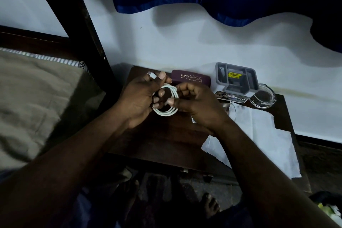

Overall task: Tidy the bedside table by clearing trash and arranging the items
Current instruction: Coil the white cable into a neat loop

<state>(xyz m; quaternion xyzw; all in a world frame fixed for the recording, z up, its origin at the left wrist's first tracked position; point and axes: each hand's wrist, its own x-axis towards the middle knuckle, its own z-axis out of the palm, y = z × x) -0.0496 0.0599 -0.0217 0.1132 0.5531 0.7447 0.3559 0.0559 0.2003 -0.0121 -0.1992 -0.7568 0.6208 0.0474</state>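
The bed [37, 89] fills the left of the frame. The dark wooden tabletop [166, 135] sits centre, with a white paper sheet [259, 135] covering its right part.

My hands work above the tabletop's upper-left area, so the cable is wound in the air and does not drag across other items.
- My left hand [138, 98] has its fingers curled through the white charging cable [166, 112] to fix the loop size, and pinches the cable's white connector [152, 75] at the top.
- My right hand [198, 106] pinches the right side of the coil to guide the turns.

The grey organiser tray [219, 79], glass ashtray [262, 102] and maroon spectacle case [190, 78] line the rear edge against the wall. I judge this leaves the front free for sorting.
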